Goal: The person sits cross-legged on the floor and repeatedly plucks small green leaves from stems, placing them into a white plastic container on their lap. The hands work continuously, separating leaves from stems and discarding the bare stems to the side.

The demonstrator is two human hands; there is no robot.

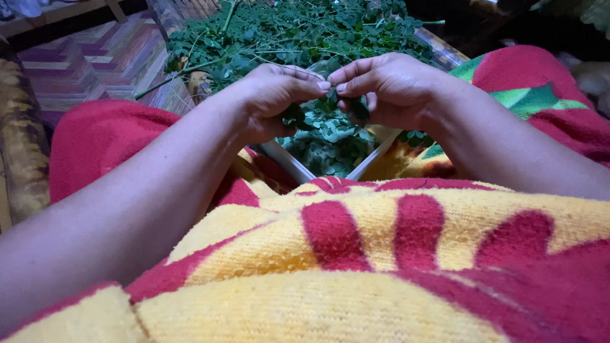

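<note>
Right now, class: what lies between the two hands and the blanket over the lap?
In the head view, a white-rimmed tray of plucked small green leaves lies below the left hand and right hand, before the red-and-yellow blanket.

A thick blanket (pixel 356 267), patterned in yellow and red, fills the near part of the scene. At far right, the same blanket shows a green patch (pixel 530 98). A second red section (pixel 95 149) lies at left. A floor (pixel 82 67) with a zigzag pattern of purple, pink and pale stripes occupies the far left. A dark yellow-brown patterned surface (pixel 22 146) runs along the left edge.
</note>
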